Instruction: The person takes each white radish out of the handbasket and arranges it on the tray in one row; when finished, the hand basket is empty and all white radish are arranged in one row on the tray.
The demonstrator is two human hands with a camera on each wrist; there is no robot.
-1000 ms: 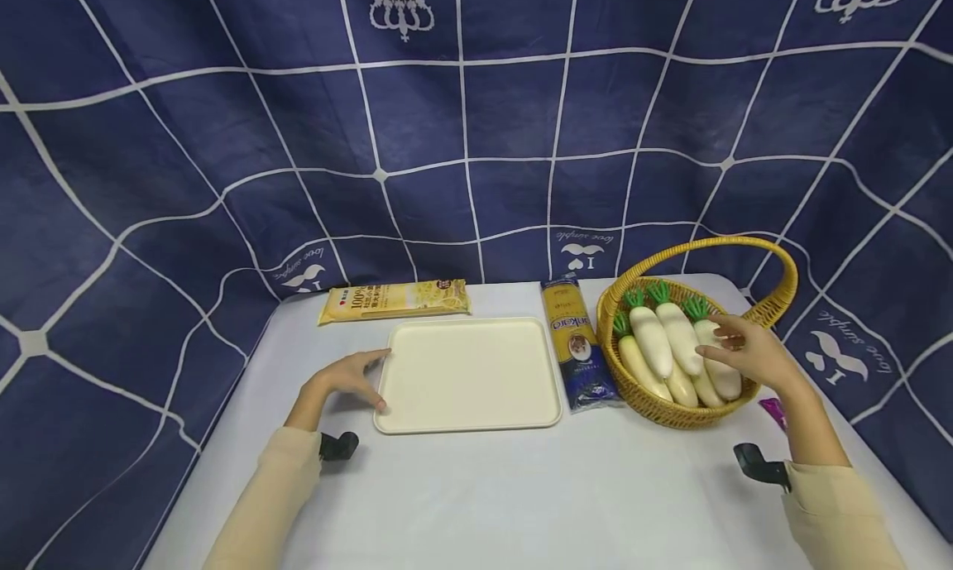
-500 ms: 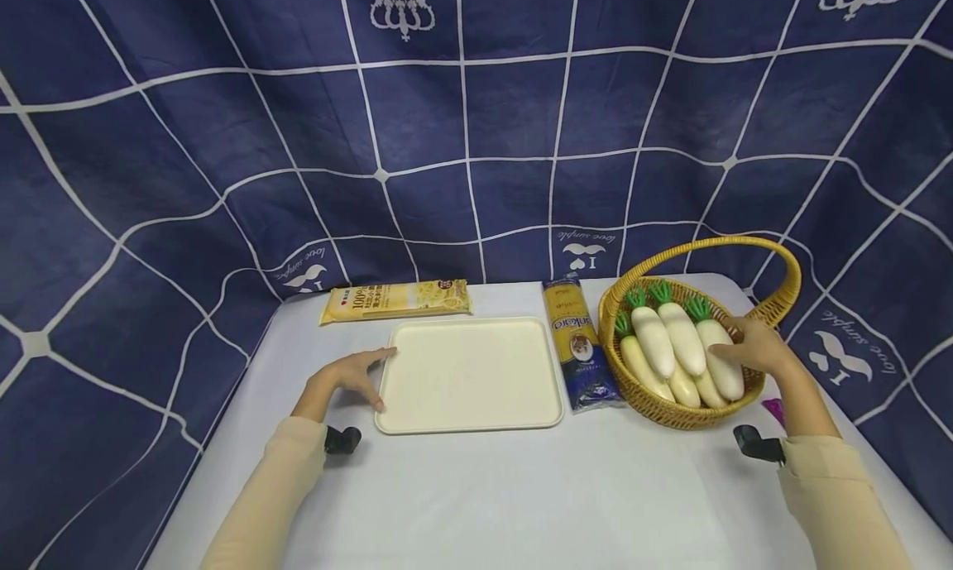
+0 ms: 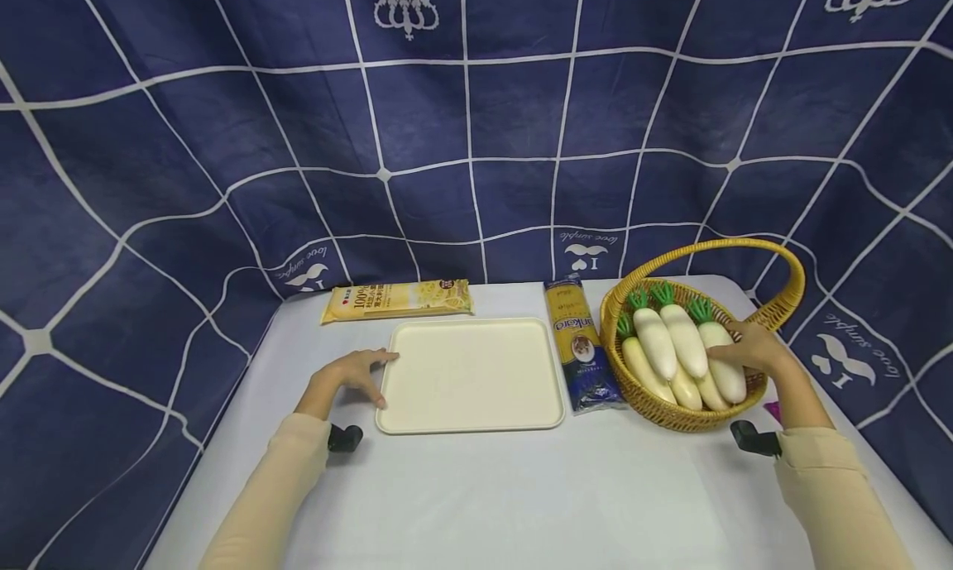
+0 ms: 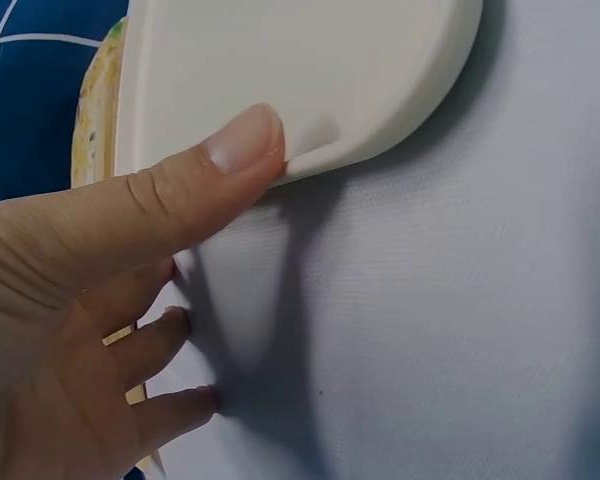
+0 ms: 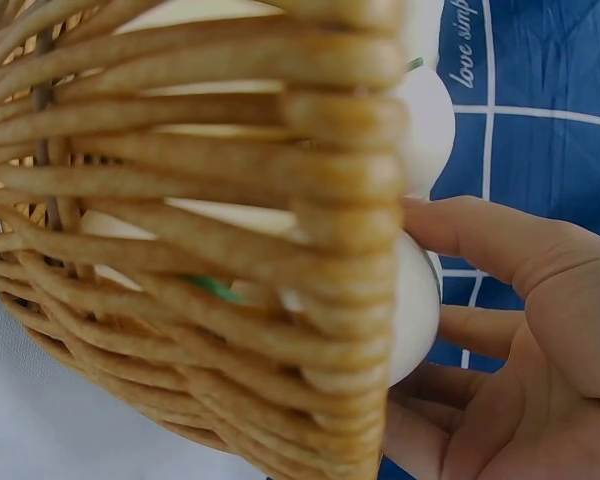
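A yellow wicker basket [image 3: 673, 417] with a tall handle stands at the right in the head view. Several toy white radishes with green tops lie in it. My right hand [image 3: 758, 351] reaches over its right rim and grips the rightmost white radish [image 3: 724, 367]. In the right wrist view, thumb and fingers lie on either side of this white radish [image 5: 415, 320], partly hidden by the weave. At the left edge of a cream tray [image 3: 471, 376] is my left hand [image 3: 344, 378], fingers spread and holding nothing. Its thumb [image 4: 245, 140] touches the tray's rim near one corner.
A blue and yellow pasta packet [image 3: 581, 347] lies between tray and basket. Behind the tray is a yellow noodle packet [image 3: 398, 300]. Something purple [image 3: 773, 410] shows beside the basket, partly behind my right wrist. A blue checked curtain [image 3: 476, 123] hangs behind the white table [image 3: 514, 495].
My right hand has come down from above the basket and closed round the rightmost radish. My left hand stays by the tray almost unmoved.
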